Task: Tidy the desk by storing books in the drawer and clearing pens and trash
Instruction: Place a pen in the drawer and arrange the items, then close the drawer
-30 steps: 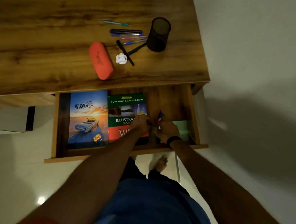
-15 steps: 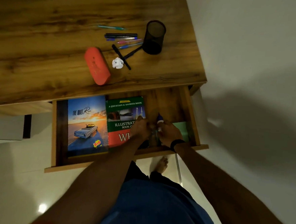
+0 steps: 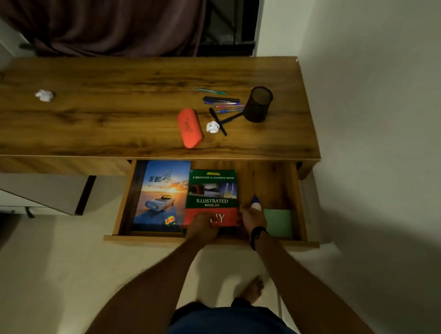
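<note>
The wooden desk fills the upper half, carrying at about 1 o'clock an orange case, a black mesh pen cup, a scatter of pens and a paper ball, with more paper balls out at 10 o'clock. Below it the open drawer holds a sunset car book and, touching its right edge, a green-and-red illustrated book, with a green pad at 3 o'clock. The left hand curls over that book's near edge, covering part of its title, while the right hand closes around a small blue-and-white object too dim to identify.
</note>
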